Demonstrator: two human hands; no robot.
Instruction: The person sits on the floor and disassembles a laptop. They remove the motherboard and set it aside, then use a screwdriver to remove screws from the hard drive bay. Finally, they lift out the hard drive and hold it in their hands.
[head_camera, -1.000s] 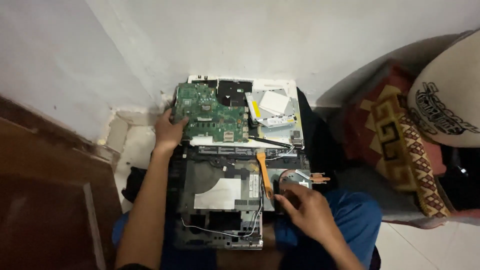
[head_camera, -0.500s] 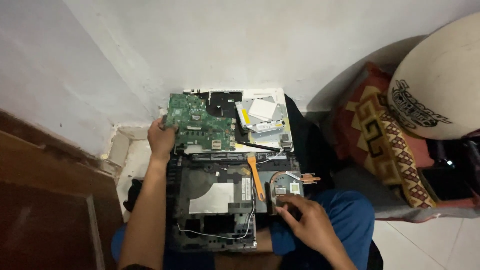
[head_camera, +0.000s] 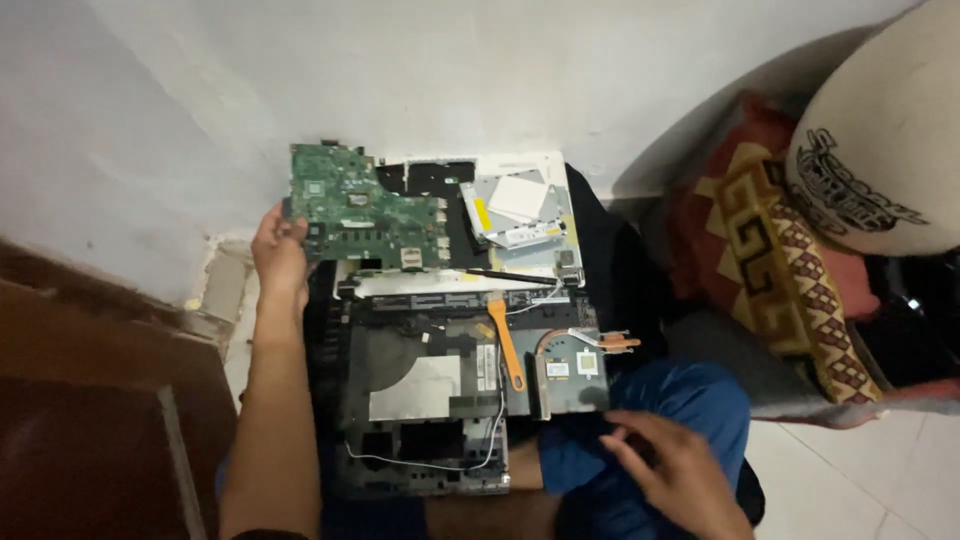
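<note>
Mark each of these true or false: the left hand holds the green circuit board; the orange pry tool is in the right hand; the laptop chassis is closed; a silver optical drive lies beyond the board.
1. The left hand holds the green circuit board by its edge. True.
2. The orange pry tool is in the right hand. False: it lies on the laptop chassis; the hand rests on the lap, empty.
3. The chassis is closed. False: it is open, with its insides bare.
4. A silver optical drive lies right of the board. True.

Silver optical drive (head_camera: 515, 208) by the wall, orange pry tool (head_camera: 506, 342) on the open chassis, copper heatpipe cooler (head_camera: 572, 362), patterned red cushion (head_camera: 775, 260), white wall (head_camera: 500, 70)
</note>
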